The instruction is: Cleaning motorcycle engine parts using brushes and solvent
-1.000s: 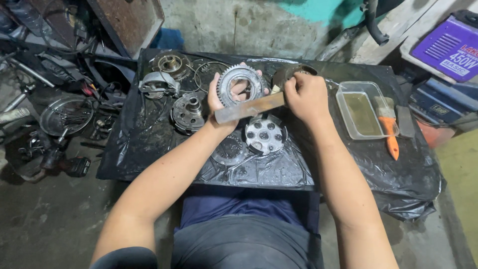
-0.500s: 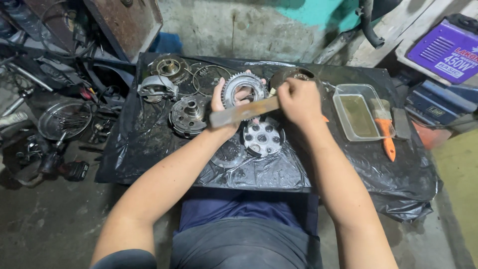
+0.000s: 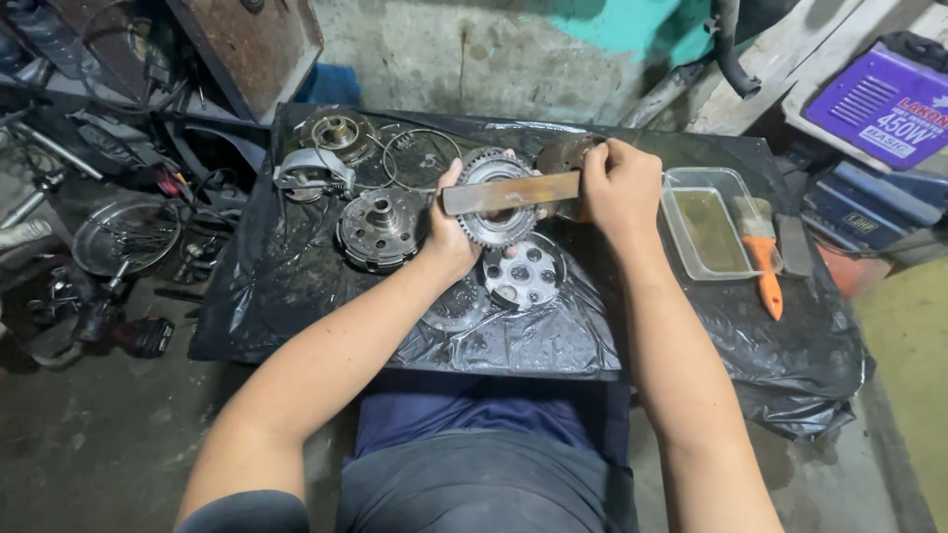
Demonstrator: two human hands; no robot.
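Left hand [image 3: 452, 229] wrapped around the left side of a toothed metal gear [image 3: 497, 200], thumb up along its rim, fingers hidden behind it. Right hand [image 3: 620, 188] clamped on the right end of a flat metal bar [image 3: 512, 191], knuckles toward the camera. Bar lying nearly level across the face of the gear, touching it, left end reaching as far as the left thumb. Gear held up on edge over the black plastic sheet [image 3: 691, 326] that covers the low table. Hands apart, one at each end of the bar.

Just below the gear, flat on the sheet, a round plate with holes [image 3: 525, 273]; beside that and nearer the body, a smaller shiny disc [image 3: 457, 304], partly under the left wrist. Left of the gear, a round ribbed hub [image 3: 379, 227], close to the left hand but not touching. Farther back, a thin wire ring [image 3: 422, 158], a silver housing [image 3: 314, 173] and a cup-shaped part [image 3: 338, 130]. Behind the right hand, a dark round part [image 3: 565, 153], mostly hidden.

Right of the right hand, a clear plastic tray [image 3: 718, 180] with yellowish liquid. Against its right edge, a brush with an orange handle [image 3: 763, 259]
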